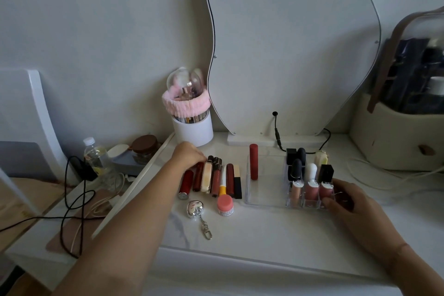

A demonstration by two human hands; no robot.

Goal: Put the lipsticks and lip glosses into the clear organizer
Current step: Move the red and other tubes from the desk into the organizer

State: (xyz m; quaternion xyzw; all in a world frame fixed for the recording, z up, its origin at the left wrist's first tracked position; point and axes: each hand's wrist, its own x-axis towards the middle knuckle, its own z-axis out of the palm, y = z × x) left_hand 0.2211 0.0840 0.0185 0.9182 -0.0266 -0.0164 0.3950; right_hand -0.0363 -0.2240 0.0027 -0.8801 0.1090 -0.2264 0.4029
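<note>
pale grey wall (96,19), wavy-edged mirror (288,43), white marbled tabletop (264,235), white chair (28,103) at left

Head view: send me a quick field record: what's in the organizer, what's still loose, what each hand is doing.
organizer: clear organizer, on the white tabletop
large compartment: one red lipstick, upright
right slots: three pink lip glosses in front; dark- and white-capped tubes behind
still loose: row of tubes lying left of the organizer
left hand: on the row's far ends; grip hidden
right hand: grips organizer's front right corner
</note>
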